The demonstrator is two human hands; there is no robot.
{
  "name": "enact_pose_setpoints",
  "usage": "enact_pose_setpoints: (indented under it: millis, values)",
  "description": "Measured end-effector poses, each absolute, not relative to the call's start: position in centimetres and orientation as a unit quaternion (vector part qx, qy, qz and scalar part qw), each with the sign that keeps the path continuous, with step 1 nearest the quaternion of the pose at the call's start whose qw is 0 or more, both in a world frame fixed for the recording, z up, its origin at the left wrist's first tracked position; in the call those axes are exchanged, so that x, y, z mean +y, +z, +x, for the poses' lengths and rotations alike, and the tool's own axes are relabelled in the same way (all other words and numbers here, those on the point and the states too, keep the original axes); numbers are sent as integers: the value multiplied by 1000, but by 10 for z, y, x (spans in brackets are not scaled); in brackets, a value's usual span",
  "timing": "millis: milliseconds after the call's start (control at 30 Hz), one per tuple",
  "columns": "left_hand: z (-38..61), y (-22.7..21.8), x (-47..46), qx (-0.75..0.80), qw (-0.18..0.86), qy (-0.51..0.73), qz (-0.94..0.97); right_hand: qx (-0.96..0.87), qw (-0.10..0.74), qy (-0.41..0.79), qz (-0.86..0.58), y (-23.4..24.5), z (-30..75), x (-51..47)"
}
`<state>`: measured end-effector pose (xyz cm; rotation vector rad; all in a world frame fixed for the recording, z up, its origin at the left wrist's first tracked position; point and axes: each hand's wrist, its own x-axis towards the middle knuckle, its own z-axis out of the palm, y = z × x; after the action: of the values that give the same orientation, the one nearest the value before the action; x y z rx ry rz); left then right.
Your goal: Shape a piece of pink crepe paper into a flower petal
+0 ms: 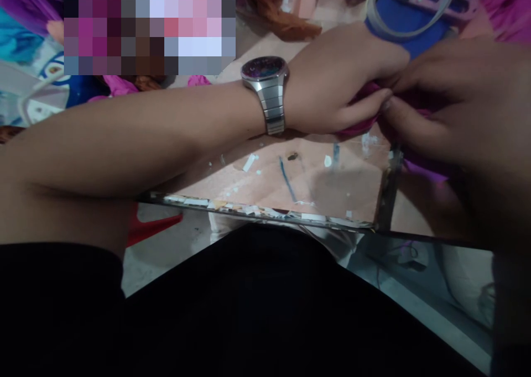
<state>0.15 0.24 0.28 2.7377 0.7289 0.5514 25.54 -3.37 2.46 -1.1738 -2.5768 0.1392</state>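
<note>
My left hand (348, 78), with a metal-band watch (265, 89) on its wrist, has its fingers closed on a magenta cloth (360, 124). Against its fingertips presses my right hand (448, 100), thumb and fingers pinched on the same cloth. The hands meet over the right part of a worn wooden table (265, 172). Most of the cloth is hidden by the fingers, and a purple fold of it (431, 169) shows below my right hand. The right hand is slightly blurred.
Beyond my hands lie a pale ring (409, 34), a blue item (388, 12) and more magenta cloth (508, 9). A brown cloth (290, 26) is at the back. Paper scraps line the table's front edge (265, 212). A red object (151, 228) sits below at left.
</note>
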Motion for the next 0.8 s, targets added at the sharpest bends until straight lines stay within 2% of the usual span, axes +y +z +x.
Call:
enact_pose_setpoints:
  millis: [133, 300, 400, 600, 700, 800]
  values:
    - [2, -6, 6, 251, 130, 234, 930, -887, 175, 29, -427, 21, 256, -30]
    - [5, -5, 4, 267, 126, 252, 922, -879, 143, 15, -454, 22, 255, -30]
    - [6, -2, 1, 291, 124, 229, 920, -879, 165, 9, -448, 21, 258, -29]
    - [1, -18, 12, 245, 158, 286, 913, -878, 193, 1, -439, 20, 258, -28]
    - [-1, -20, 13, 221, 150, 297, 917, -874, 173, -7, -455, 23, 256, -29]
    - [2, -8, 6, 258, 135, 258, 921, -870, 154, 2, -468, 25, 254, -30]
